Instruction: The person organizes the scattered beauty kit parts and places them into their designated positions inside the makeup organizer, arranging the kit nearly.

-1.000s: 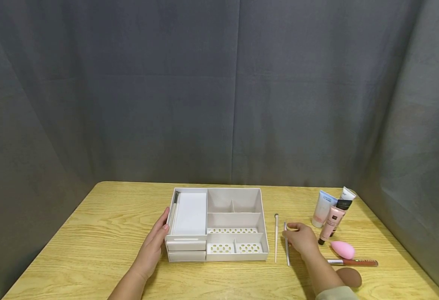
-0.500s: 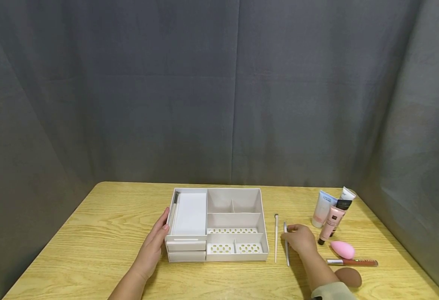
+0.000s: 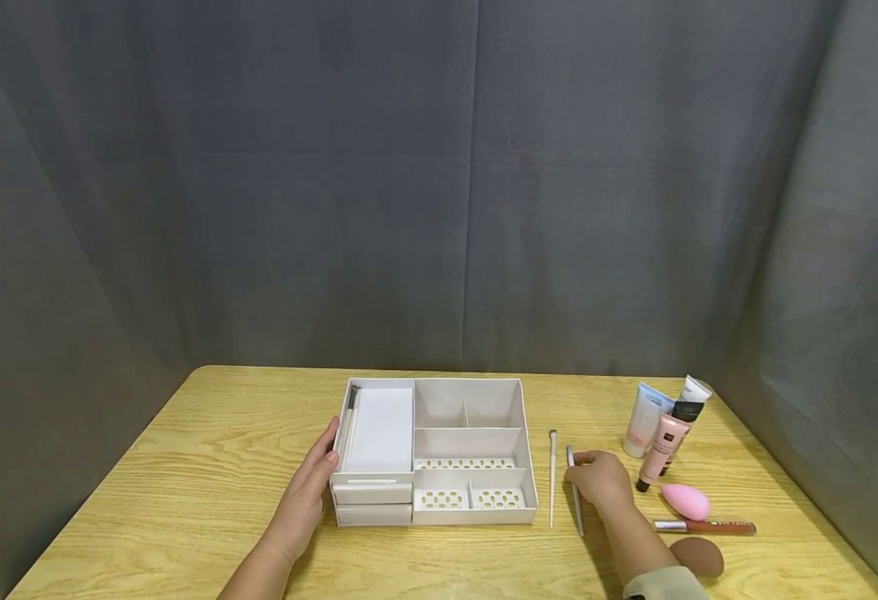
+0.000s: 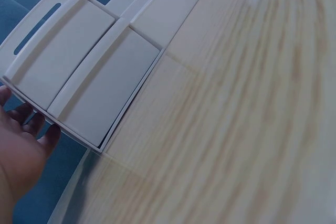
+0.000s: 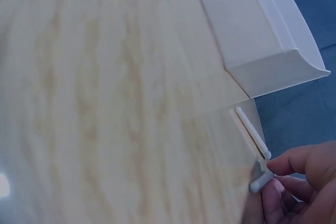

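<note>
Here we see, at the lower right of the head view, the right hand (image 3: 604,482) grasping a slim pale brush (image 3: 577,506) between thumb and fingers; whether its lower end is clear of the table (image 3: 146,500) we cannot tell. A second brush (image 3: 552,485) lies just left of it in the frame, untouched. At lower centre stands the white organiser (image 3: 474,517), more brushes (image 3: 347,432) lying along the left side of its left compartment. The left hand (image 3: 303,500) is released, its extended fingers resting against the organiser's left wall.

We judge three faults possible. The held brush may twist or slip, since so narrow a handle gives the fingertips little to hold. A careless sideways sweep could set the second brush rolling — we note how close the two lie. Too firm a push by the left hand could slide the organiser into that same brush. Finally, a dragging sleeve (image 3: 667,583) might roll the brown sponge (image 3: 697,556) just beside it, at lower right.
</note>
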